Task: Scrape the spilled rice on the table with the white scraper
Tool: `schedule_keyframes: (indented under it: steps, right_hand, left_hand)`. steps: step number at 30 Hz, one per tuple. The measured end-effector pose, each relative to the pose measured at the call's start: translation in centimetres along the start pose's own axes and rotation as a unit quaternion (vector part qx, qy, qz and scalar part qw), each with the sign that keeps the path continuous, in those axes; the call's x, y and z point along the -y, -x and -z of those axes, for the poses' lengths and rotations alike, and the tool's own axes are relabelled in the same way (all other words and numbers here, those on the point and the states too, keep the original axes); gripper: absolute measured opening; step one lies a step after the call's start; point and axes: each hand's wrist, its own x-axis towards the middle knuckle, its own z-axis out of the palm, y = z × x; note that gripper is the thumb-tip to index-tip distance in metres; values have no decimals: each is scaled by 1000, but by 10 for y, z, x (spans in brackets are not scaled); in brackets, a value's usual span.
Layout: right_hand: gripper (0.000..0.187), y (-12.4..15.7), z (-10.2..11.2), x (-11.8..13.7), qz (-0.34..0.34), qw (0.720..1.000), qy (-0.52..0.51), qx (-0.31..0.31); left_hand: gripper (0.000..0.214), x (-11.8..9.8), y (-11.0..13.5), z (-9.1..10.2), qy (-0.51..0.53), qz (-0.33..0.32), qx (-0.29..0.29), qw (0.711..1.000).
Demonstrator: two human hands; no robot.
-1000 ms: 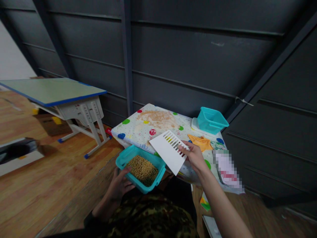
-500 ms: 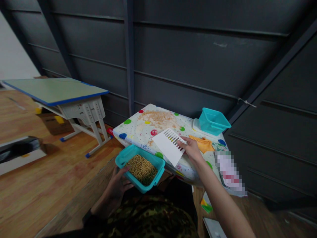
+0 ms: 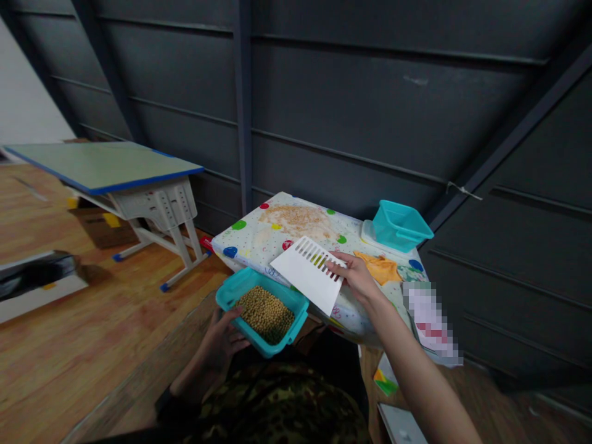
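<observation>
My left hand [image 3: 224,339] is closed on the near left side of a teal plastic container [image 3: 238,280], its thumb over the rim. Dried yellow beans, probably soybeans [image 3: 266,313], lie inside it. My right hand [image 3: 354,275] grips the right edge of a white slotted card [image 3: 303,277], which has a row of narrow slots. The card is held tilted over the front edge of the table, just right of the container. On the dotted tablecloth [image 3: 250,243] behind it, a patch of brown crumb-like grains [image 3: 300,221] is spread out.
A second teal container [image 3: 400,228] stands on a white lid at the table's back right. An orange cloth [image 3: 382,268] lies beside my right hand. A green-topped desk [image 3: 106,166] stands at left, with a cardboard box [image 3: 99,231] beneath. A dark panelled wall [image 3: 324,98] rises behind.
My right hand has shifted the slotted card slightly left and toward me, changing its tilt. The container in my left hand stays almost in place.
</observation>
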Motion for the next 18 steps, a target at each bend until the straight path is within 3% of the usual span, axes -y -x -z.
schedule_keyframes:
  steps: [5,8,11,15,18]
  right_hand:
    - [83,-10,33,8,53,990,9,-129]
    - [84,-19,51,20,116,978,74,-159]
    - [70,-26,50,31,176,964,165,-116]
    - [42,-33,25,38,223,936,272,-9]
    - [34,-47,8,39,231,921,307,61]
  left_hand:
    - [68,7,-6,4,16,14,2,1000]
    - [71,11,-12,8,9,23,-2,1000]
    - [74,14,-17,9,-5,56,-5,998]
    - [61,16,-21,2,-29,102,-31,994]
    - [58,23,-21,-2,-45,99,-43,993]
